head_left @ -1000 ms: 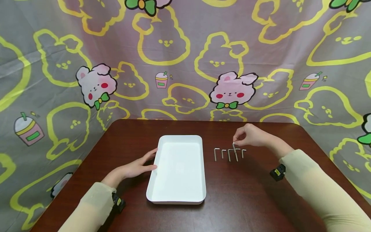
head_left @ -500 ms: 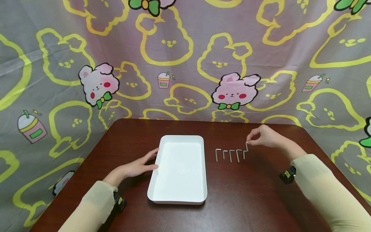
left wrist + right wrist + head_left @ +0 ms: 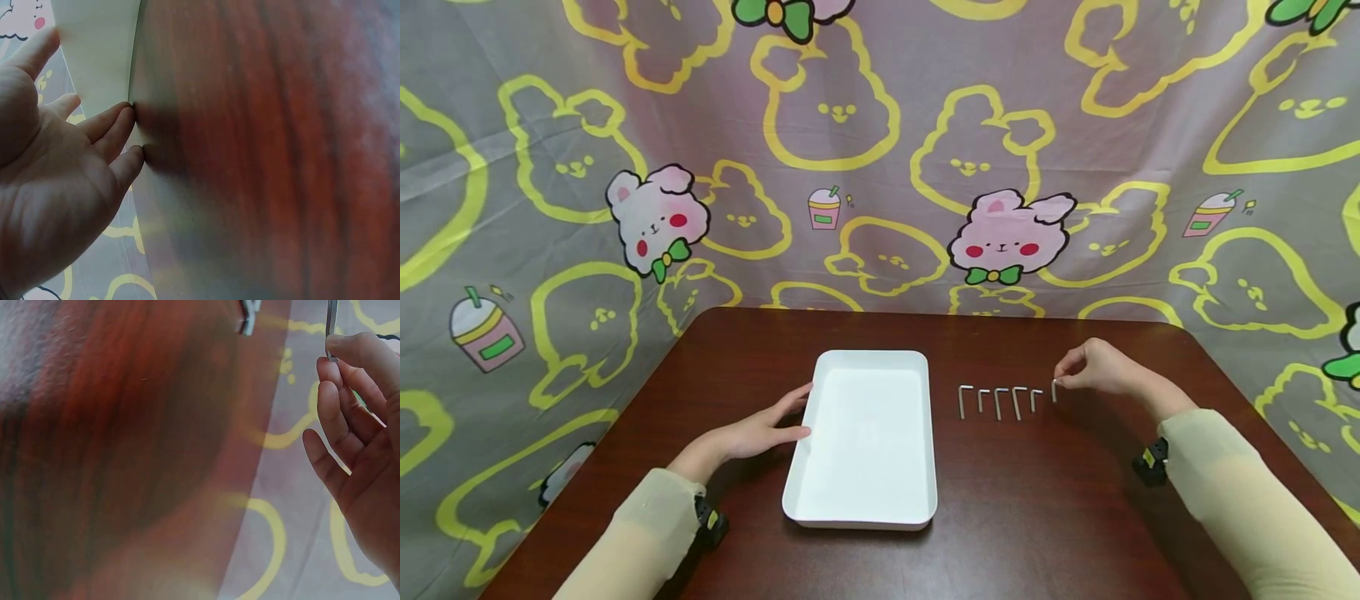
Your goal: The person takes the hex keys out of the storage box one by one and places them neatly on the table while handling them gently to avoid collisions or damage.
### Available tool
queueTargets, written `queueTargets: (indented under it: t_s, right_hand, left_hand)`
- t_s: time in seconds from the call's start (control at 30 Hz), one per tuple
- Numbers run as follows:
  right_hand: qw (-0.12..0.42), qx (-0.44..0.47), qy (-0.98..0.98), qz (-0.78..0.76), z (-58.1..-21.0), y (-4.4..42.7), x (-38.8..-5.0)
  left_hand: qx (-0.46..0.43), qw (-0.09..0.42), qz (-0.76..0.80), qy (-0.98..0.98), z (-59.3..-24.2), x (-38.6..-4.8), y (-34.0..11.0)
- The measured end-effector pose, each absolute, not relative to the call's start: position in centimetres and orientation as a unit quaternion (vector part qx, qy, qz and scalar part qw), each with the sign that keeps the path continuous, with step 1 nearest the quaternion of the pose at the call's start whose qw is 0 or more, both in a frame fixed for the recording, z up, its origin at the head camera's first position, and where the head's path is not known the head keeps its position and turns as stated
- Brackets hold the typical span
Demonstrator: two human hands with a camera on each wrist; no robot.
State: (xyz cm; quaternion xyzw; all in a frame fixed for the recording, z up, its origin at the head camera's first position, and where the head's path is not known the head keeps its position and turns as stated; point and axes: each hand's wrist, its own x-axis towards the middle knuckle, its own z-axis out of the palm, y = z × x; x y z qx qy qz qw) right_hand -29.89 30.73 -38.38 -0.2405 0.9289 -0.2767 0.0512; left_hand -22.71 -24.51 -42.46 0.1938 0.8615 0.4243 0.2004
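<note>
Between thumb and fingertips my right hand (image 3: 1096, 367) pinches an L-shaped hex key (image 3: 1055, 392) by its top, at the right end of a row of several hex keys (image 3: 1017, 403) lying on the table. In the right wrist view the pinched hex key (image 3: 332, 325) is partly cut off by the top edge. My left hand (image 3: 758, 430) touches the left side of a white rectangular tray (image 3: 865, 442) with spread, fairly straight fingers. The left wrist view shows that hand (image 3: 69, 137) with several fingertips at the table and the tray's pale wall (image 3: 100, 50) behind.
A dark red-brown wooden table (image 3: 1022, 517) carries everything. A patterned curtain (image 3: 880, 100) hangs behind and along both sides of it. The row of hex keys lies right of the tray, with a gap between them.
My right hand has moved to the right past the row and then lowered, bringing the pinched hex key down to the row's right end. The left hand has stayed at the tray.
</note>
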Motion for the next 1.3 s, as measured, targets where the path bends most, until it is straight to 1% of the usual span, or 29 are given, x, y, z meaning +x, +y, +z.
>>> queueTargets:
  t_s: [0.13,0.33,0.67,0.97,1.3]
  right_hand:
    - [0.047,-0.236,0.932,-0.27,-39.4,31.3,-30.2]
    - [0.06,-0.219,0.935,-0.272,-40.5,32.0,-30.4]
    - [0.063,-0.241,0.93,-0.27,-41.6,31.7,-30.8]
    - [0.047,-0.241,0.932,-0.266,-42.5,31.6,-31.3]
    - [0.038,-0.257,0.929,-0.265,-42.6,31.3,-31.5]
  left_hand:
    - [0.19,0.201,0.424,0.862,-42.5,-22.7,-24.5]
    - [0.188,0.202,0.423,0.863,-42.4,-22.7,-24.6]
    - [0.185,0.204,0.425,0.862,-42.3,-22.7,-24.6]
    - [0.179,0.205,0.426,0.863,-42.3,-22.8,-24.5]
    - [0.182,0.203,0.423,0.864,-42.5,-22.8,-24.5]
